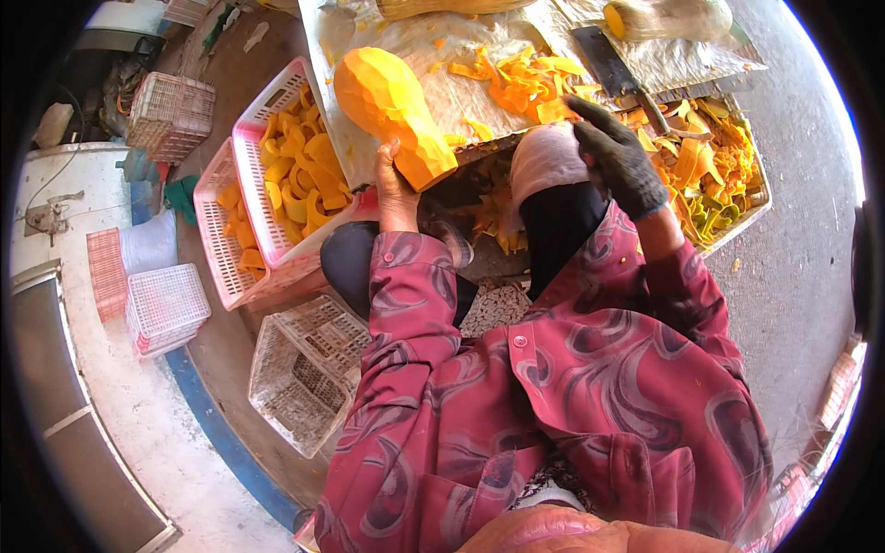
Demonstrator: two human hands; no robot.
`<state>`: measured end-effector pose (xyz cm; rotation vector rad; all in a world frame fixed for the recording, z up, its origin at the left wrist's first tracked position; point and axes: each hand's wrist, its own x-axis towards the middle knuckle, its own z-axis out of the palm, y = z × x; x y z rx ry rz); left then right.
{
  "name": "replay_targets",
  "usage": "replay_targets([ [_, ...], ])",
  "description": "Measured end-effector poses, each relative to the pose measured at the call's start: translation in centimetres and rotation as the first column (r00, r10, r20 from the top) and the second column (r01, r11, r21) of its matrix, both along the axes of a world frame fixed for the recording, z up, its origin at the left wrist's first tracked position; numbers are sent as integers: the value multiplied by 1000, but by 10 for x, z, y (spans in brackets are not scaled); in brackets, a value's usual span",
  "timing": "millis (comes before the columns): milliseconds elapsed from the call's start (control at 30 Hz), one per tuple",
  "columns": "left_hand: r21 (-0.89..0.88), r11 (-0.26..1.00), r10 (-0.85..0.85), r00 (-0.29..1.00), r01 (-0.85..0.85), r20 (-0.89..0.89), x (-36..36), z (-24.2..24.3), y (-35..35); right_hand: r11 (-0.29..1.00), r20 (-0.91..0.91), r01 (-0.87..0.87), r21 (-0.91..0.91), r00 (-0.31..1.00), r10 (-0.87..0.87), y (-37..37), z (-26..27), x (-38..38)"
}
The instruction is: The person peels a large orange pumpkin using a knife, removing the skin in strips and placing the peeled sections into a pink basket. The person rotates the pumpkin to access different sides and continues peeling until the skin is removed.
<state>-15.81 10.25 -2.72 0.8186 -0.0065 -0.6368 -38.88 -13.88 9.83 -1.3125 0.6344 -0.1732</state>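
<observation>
My bare left hand (395,178) grips the narrow end of a peeled orange butternut squash (390,104), which lies tilted over the near edge of a covered work table (408,34). My right hand (615,155), in a dark knit glove, is at the table's edge, with its fingers extended beside a heap of orange peelings (529,83). Whether it holds anything small, such as a peeler, is hidden. A cleaver (605,62) with a dark blade and wooden handle lies beyond the right hand. An unpeeled squash (671,19) rests at the far right of the table.
Pink and white plastic baskets (252,131) with squash pieces stand left of the table. A crate of peelings (757,200) is at the right. An upturned or tilted dirty crate (297,380) lies at lower left, and stacked baskets (169,304) stand by the wall. Peelings also lie beneath the table.
</observation>
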Motion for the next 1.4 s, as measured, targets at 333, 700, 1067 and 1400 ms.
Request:
replay_targets([
  [333,-52,998,-46,998,48,32,12,-18,-5,517,-213,-412,-750,891,402,59,-17,122],
  [700,-111,989,-90,991,101,98,7,-13,-19,361,-336,-464,-809,868,365,71,-29,115],
  [1067,-226,974,-2,998,-12,-63,12,2,-13,789,-65,-266,-554,959,277,98,-53,8],
  [1400,-342,938,-60,998,56,-3,24,-7,-3,664,-18,-328,-672,903,428,81,-38,124],
])
